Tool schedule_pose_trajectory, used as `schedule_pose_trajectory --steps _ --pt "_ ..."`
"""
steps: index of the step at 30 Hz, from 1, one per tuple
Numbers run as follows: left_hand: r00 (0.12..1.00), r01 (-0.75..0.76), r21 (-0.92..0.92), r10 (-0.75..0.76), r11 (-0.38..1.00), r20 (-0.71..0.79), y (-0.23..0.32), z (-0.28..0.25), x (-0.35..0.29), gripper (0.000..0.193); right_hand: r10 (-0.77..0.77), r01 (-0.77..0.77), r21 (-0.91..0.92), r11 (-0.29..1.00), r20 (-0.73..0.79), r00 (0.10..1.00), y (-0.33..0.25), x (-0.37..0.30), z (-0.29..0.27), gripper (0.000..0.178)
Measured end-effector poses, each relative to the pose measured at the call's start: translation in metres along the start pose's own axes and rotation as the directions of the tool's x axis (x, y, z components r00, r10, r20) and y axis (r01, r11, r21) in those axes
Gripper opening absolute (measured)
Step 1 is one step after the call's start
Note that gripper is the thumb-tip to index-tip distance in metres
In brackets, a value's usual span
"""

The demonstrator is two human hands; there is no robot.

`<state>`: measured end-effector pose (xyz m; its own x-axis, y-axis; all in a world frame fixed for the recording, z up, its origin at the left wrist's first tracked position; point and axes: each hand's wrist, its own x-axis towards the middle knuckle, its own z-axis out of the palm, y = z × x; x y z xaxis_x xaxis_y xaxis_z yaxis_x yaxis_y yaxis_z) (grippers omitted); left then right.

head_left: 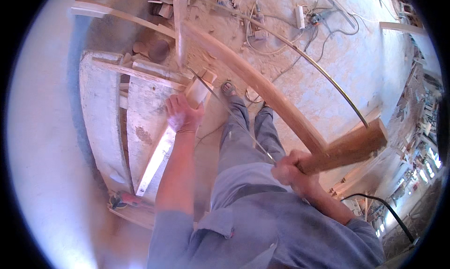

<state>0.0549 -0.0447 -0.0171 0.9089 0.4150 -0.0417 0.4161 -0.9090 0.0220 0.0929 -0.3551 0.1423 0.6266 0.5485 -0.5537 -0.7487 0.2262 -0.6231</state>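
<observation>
A large wooden frame saw (262, 86) stretches across the middle of the head view. Its thin blade (224, 105) runs from my right hand to the far end of a wooden piece (199, 92). My right hand (294, 168) is closed round the saw's near end, by the lower tip of its thick wooden arm (349, 147). A metal rod (318, 67) joins the arms on the saw's far side. My left hand (183, 113) grips the wooden piece just behind the blade, over a worn whitish bench (147, 105). Whether the teeth are in the wood cannot be made out.
A red power tool (129, 199) lies at the bench's near end. Round wooden blocks (158, 50) sit beyond the bench. Cables and a white power strip (300, 17) lie on the dusty floor (347, 81). Wood scraps (408, 100) are heaped at right.
</observation>
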Motion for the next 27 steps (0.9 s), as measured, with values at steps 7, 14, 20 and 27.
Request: schedule_pose_trajectory --steps 7,14,20,27 --pt "1.000 0.011 -0.009 -0.011 1.000 -0.016 -0.004 0.009 -0.001 0.057 0.106 -0.091 0.086 0.992 -0.196 0.975 0.033 0.137 0.056 0.024" --pt "0.999 0.030 -0.017 -0.030 0.999 -0.032 -0.004 0.008 0.004 0.052 0.140 -0.114 0.124 0.986 -0.226 0.964 -0.017 0.111 0.085 0.025" --pt "0.998 0.061 -0.048 -0.060 0.997 0.028 -0.004 0.002 -0.001 0.056 -0.052 -0.038 -0.281 0.959 -0.305 0.951 -0.051 0.116 0.070 0.027" --pt "0.996 0.075 -0.166 -0.065 0.983 0.067 -0.009 0.003 -0.002 0.042 -0.067 -0.275 -0.776 0.568 -0.376 0.924 -0.068 0.146 0.069 0.023"
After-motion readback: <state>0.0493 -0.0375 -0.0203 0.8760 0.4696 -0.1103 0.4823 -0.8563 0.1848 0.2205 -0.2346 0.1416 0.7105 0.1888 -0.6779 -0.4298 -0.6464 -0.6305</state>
